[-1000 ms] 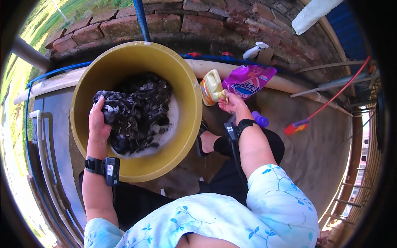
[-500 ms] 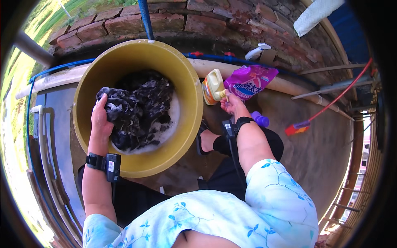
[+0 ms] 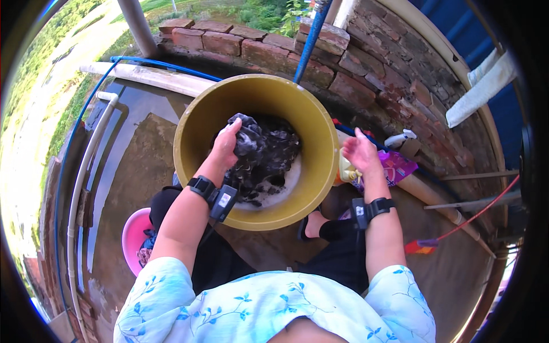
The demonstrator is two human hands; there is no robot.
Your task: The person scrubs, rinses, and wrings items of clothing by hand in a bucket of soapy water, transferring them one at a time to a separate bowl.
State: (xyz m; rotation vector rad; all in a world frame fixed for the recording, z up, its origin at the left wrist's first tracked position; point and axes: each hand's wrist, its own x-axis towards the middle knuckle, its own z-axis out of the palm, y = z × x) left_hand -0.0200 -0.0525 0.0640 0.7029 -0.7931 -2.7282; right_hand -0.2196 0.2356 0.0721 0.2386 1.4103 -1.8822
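Observation:
A deep yellow-brown tub [image 3: 257, 224] stands in front of me, holding a wet dark cloth [image 3: 269, 151] with white suds around it. My left hand [image 3: 226, 147] reaches over the tub's left side, its fingers wrapped round a bunched, lifted part of the cloth. Past the tub's right rim, my right hand [image 3: 361, 153] hangs in the air with its fingers apart, holding nothing. Below and behind that hand, a pale yellow plastic jug [image 3: 345, 169] stands beside the tub, partly hidden. To the jug's right sits a purple plastic packet [image 3: 399, 167].
A pink basin [image 3: 131, 240] with cloths stands by my left leg. A white spray bottle head [image 3: 400, 139] shows near the brick wall [image 3: 269, 57]. An orange-red brush [image 3: 422, 246] lies at the right. A blue pipe [image 3: 311, 43] rises behind the tub.
My right hand has come up off the jug's cap and opened. My left hand keeps hold of the cloth. The view has shifted, bringing the pink basin into sight.

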